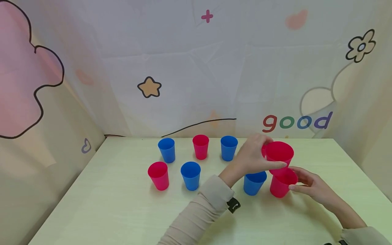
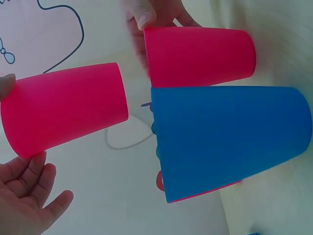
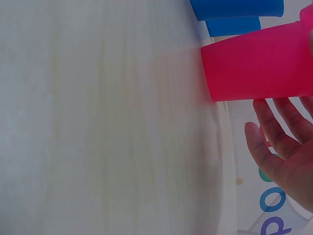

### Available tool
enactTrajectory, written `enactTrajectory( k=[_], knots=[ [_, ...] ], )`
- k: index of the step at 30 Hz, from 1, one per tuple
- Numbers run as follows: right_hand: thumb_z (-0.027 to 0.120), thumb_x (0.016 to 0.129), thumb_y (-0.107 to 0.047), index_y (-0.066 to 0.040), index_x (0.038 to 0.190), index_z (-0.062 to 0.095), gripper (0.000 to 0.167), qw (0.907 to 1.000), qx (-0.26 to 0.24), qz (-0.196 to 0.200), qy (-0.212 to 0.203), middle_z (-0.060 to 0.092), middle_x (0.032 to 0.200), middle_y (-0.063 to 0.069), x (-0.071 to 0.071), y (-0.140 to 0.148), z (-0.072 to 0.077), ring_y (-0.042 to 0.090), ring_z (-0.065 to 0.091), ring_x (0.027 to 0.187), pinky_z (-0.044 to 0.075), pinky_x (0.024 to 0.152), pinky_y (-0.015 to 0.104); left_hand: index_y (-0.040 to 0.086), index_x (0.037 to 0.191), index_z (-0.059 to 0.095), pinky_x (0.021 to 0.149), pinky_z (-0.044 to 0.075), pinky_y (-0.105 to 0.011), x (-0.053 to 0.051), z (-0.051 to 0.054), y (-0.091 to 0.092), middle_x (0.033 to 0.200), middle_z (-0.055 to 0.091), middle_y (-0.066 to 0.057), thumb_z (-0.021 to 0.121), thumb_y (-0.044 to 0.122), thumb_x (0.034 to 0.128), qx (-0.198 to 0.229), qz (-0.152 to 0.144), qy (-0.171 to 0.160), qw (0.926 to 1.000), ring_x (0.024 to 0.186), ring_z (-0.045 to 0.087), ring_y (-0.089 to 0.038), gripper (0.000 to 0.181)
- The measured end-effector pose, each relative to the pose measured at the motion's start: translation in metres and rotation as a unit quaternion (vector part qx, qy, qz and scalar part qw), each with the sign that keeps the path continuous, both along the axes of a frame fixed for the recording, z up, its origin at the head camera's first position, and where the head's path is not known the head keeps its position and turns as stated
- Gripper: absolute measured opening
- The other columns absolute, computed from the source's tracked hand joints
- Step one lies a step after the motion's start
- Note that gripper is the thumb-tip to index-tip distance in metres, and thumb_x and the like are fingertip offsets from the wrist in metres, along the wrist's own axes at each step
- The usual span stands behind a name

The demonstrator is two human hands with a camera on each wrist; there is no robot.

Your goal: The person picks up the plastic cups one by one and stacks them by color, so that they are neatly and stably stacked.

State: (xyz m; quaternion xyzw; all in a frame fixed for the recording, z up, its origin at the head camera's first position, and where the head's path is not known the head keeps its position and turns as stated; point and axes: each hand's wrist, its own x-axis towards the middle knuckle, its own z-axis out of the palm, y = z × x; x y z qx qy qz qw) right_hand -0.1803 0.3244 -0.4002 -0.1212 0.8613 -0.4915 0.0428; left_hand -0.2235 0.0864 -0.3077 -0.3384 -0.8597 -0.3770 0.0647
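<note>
My left hand point(image 1: 253, 156) grips a red cup point(image 1: 280, 153) by thumb and fingers, holding it just above another red cup point(image 1: 278, 189) that stands upright on the table. Around that lower cup's right side are the fingers and thumb of my right hand point(image 1: 318, 190). The left wrist view shows the raised cup point(image 2: 68, 107) tilted in my left hand point(image 2: 29, 196), apart from the lower cup point(image 2: 200, 56). In the right wrist view, fingers of my right hand point(image 3: 288, 152) touch the lower cup's side point(image 3: 259, 66). A blue cup point(image 1: 253, 185) stands just left of it.
Further left stand a front red cup point(image 1: 159, 177) and blue cup point(image 1: 191, 177). A back row has a blue cup point(image 1: 167, 151), a red cup point(image 1: 200, 148) and a blue cup point(image 1: 228, 149). Another red cup point(image 1: 263, 150) is mostly hidden behind my left hand. A printed curtain point(image 1: 190, 68) hangs behind.
</note>
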Motion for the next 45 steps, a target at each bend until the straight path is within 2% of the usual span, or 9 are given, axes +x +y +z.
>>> enactTrajectory(
  k=[3, 8, 12, 16, 18, 21, 25, 29, 45],
  knots=[
    [0.065, 0.084, -0.016, 0.005, 0.136, 0.028, 0.068, 1.0, 0.008, -0.002, -0.002, 0.042, 0.129, 0.026, 0.001, 0.0, 0.001, 0.021, 0.054, 0.103, 0.052, 0.075, 0.032, 0.013, 0.116, 0.052, 0.061, 0.04, -0.006, 0.0, 0.0, 0.004, 0.104, 0.054, 0.007, 0.075, 0.04, 0.0708, -0.005, -0.001, 0.006, 1.0, 0.092, 0.044, 0.001, 0.057],
    [0.066, 0.083, -0.017, 0.007, 0.137, 0.026, 0.07, 0.9999, 0.012, -0.005, -0.006, 0.038, 0.131, 0.031, 0.001, 0.0, 0.002, 0.037, 0.051, 0.107, 0.052, 0.075, 0.035, 0.012, 0.115, 0.054, 0.062, 0.039, -0.007, 0.001, -0.002, 0.008, 0.102, 0.054, 0.007, 0.075, 0.042, 0.0705, -0.012, 0.004, 0.009, 0.9999, 0.091, 0.044, 0.001, 0.057],
    [0.065, 0.084, -0.017, 0.007, 0.137, 0.026, 0.07, 0.9999, 0.009, -0.003, -0.006, 0.038, 0.131, 0.031, 0.001, 0.0, 0.001, 0.036, 0.051, 0.106, 0.052, 0.075, 0.035, 0.013, 0.114, 0.054, 0.062, 0.038, -0.008, -0.001, -0.005, 0.011, 0.1, 0.054, 0.009, 0.075, 0.043, 0.0698, -0.013, 0.007, 0.0, 0.9999, 0.089, 0.043, 0.001, 0.057],
    [0.065, 0.084, -0.016, 0.006, 0.137, 0.026, 0.07, 1.0, 0.006, -0.001, -0.007, 0.039, 0.13, 0.03, 0.001, 0.001, 0.001, 0.026, 0.053, 0.104, 0.052, 0.075, 0.035, 0.015, 0.115, 0.054, 0.063, 0.04, -0.009, -0.002, -0.008, 0.013, 0.101, 0.055, 0.009, 0.075, 0.044, 0.069, -0.009, 0.007, -0.019, 0.9998, 0.09, 0.045, 0.0, 0.058],
    [0.065, 0.083, -0.016, 0.006, 0.137, 0.026, 0.07, 1.0, 0.002, 0.0, -0.008, 0.042, 0.128, 0.026, 0.001, 0.001, 0.001, 0.019, 0.054, 0.102, 0.052, 0.075, 0.034, 0.015, 0.116, 0.054, 0.064, 0.041, -0.01, -0.002, -0.01, 0.014, 0.103, 0.055, 0.009, 0.076, 0.044, 0.0688, -0.006, 0.008, -0.03, 0.9995, 0.092, 0.047, -0.001, 0.059],
    [0.066, 0.083, -0.015, 0.006, 0.137, 0.026, 0.07, 0.9999, -0.006, 0.002, -0.01, 0.048, 0.123, 0.01, 0.0, 0.001, 0.001, 0.009, 0.054, 0.099, 0.052, 0.075, 0.032, 0.015, 0.117, 0.053, 0.065, 0.042, -0.011, -0.001, -0.012, 0.014, 0.107, 0.055, 0.009, 0.076, 0.043, 0.0686, -0.001, 0.008, -0.045, 0.999, 0.093, 0.048, -0.001, 0.06],
    [0.065, 0.083, -0.015, 0.006, 0.136, 0.027, 0.069, 0.9998, -0.015, 0.005, -0.01, 0.049, 0.115, -0.011, 0.0, 0.001, 0.0, 0.002, 0.053, 0.097, 0.051, 0.075, 0.031, 0.016, 0.119, 0.053, 0.067, 0.042, -0.012, -0.002, -0.016, 0.015, 0.11, 0.055, 0.009, 0.077, 0.042, 0.0681, -0.001, 0.005, -0.057, 0.9984, 0.095, 0.048, -0.001, 0.062],
    [0.064, 0.084, -0.015, 0.007, 0.136, 0.027, 0.067, 0.9997, -0.02, 0.01, -0.006, 0.048, 0.11, -0.023, 0.001, 0.001, 0.0, -0.002, 0.052, 0.096, 0.051, 0.075, 0.03, 0.017, 0.119, 0.053, 0.068, 0.043, -0.012, -0.002, -0.02, 0.016, 0.111, 0.055, 0.011, 0.077, 0.043, 0.0673, -0.006, 0.006, -0.061, 0.9981, 0.096, 0.048, 0.0, 0.063],
    [0.064, 0.084, -0.013, 0.007, 0.134, 0.03, 0.064, 0.9997, -0.02, 0.011, 0.003, 0.049, 0.108, -0.024, 0.0, 0.001, -0.001, -0.001, 0.053, 0.095, 0.051, 0.074, 0.029, 0.02, 0.123, 0.053, 0.071, 0.043, -0.013, -0.007, -0.032, 0.021, 0.117, 0.053, 0.012, 0.077, 0.042, 0.0677, -0.033, -0.006, -0.077, 0.9965, 0.103, 0.046, -0.001, 0.065]
  ],
)
